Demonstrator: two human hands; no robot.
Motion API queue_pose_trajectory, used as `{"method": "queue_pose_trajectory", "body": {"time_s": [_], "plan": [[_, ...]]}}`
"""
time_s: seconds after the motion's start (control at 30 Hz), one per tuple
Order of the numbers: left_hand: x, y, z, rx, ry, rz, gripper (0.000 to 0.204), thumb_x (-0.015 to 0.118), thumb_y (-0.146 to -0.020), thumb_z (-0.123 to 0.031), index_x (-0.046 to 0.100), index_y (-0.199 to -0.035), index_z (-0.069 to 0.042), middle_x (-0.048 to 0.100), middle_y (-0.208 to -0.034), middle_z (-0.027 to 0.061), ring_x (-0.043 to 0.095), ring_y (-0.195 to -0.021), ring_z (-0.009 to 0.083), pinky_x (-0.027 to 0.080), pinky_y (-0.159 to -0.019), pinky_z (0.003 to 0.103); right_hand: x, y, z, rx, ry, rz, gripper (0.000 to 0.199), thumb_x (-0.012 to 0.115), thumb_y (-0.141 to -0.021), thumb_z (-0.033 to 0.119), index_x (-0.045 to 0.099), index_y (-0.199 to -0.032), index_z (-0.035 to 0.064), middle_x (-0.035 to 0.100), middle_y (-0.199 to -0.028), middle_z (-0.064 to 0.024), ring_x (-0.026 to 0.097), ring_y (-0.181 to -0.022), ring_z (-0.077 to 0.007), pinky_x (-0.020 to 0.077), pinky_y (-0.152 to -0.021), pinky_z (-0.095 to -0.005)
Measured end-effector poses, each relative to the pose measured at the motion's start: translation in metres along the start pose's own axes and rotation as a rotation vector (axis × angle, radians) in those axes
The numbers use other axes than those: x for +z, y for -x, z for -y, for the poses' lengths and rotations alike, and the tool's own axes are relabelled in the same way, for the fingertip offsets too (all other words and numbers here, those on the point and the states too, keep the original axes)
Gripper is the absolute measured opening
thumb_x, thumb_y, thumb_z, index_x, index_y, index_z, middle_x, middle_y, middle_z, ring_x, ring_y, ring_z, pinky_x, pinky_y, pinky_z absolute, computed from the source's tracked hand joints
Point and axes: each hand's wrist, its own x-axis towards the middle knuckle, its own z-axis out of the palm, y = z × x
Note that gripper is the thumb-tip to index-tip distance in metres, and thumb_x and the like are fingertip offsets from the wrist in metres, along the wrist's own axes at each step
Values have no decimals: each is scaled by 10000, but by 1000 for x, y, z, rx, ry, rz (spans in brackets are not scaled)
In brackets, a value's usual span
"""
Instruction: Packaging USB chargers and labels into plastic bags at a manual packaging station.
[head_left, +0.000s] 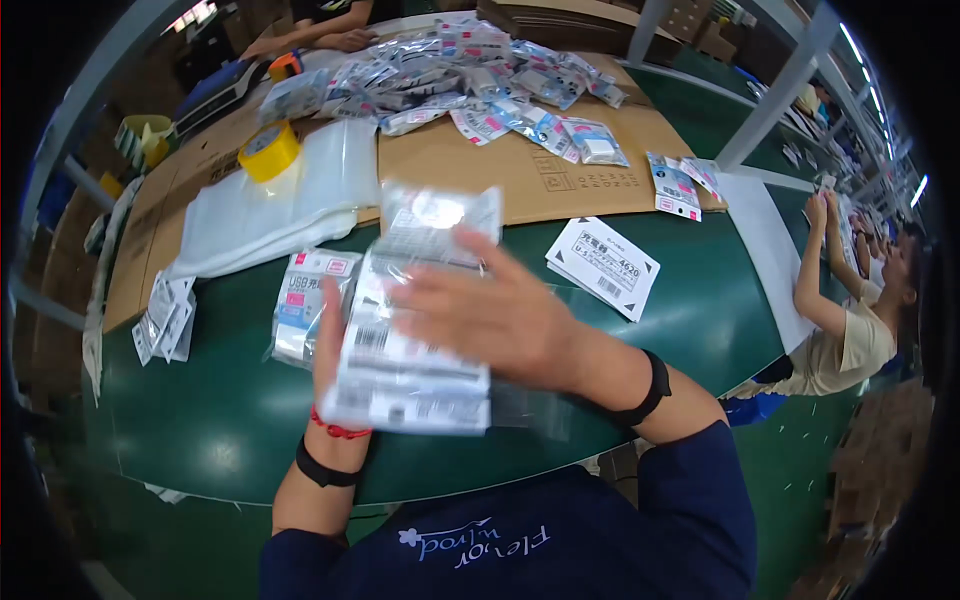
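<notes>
Hands (420, 330) with packets (410, 340) above green table (700, 320)

A dark green bench (700, 320) carries flat brown cardboard sheets (590, 170). Directly on the green lie a white printed label card (602, 267), a clear-wrapped white packet (305, 315) and small white paper slips (165, 320).

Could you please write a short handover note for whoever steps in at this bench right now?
Left hand: holds a stack of clear-bagged packets from beneath.
Right hand: lies flat on top of the stack, blurred.
One more packet lies on the green table beside the left hand.
Loose packets are heaped on the cardboard beyond; clear bags lie under a yellow tape roll.
</notes>
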Motion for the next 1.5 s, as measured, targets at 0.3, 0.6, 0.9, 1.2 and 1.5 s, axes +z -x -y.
{"method": "queue_pose_trajectory", "body": {"time_s": [0.3, 0.6, 0.9, 1.2, 1.5], "plan": [[16, 0, -7, 23, -513, -350, 666, 512, -874, -120, 224, -1471, -59, 411, -1407, 166, 477, -1238, 294, 391, -1048, 411, -20, -4, 8, -268, -43, 124, 403, 550, -839, 63, 540, -1241, 37, 466, -1374, -137, 443, -1289, -279, 287, -1107, -501], [14, -6, 2, 103, -480, -325, 657, 499, -856, -71, 246, -1462, -53, 470, -1351, 158, 515, -1197, 278, 438, -999, 398, -82, 68, -232, 424, 598, -241, 652, 476, -725, -81, 403, -1358, 55, 464, -1343, -188, 417, -1258, -370, 327, -1076, -418], [11, -4, 0, 122, -546, -330, 638, 489, -870, -102, 257, -1461, -47, 495, -1334, 149, 543, -1167, 262, 448, -984, 388, -70, 95, -246, 857, 540, 396, 531, 650, -685, 136, 589, -1209, 74, 604, -1156, -197, 572, -1061, -368, 442, -946, -412], [3, -7, -5, 203, -321, -284, 571, 442, -939, -179, 254, -1461, -45, 448, -1380, 142, 494, -1224, 253, 396, -1038, 389, -69, 57, -182, 807, 224, -259, 449, 679, -778, 200, 610, -1193, 43, 639, -1028, -157, 602, -986, -239, 463, -847, -321], [3, -8, -9, 211, -276, -104, 500, 487, -969, -278, 337, -1394, -62, 504, -1309, 129, 535, -1173, 232, 458, -974, 381, -3, 7, 39, -37, 315, 173, 484, 685, -692, 138, 632, -1163, 35, 580, -1099, -117, 533, -1192, -344, 313, -1025, -571]]}}
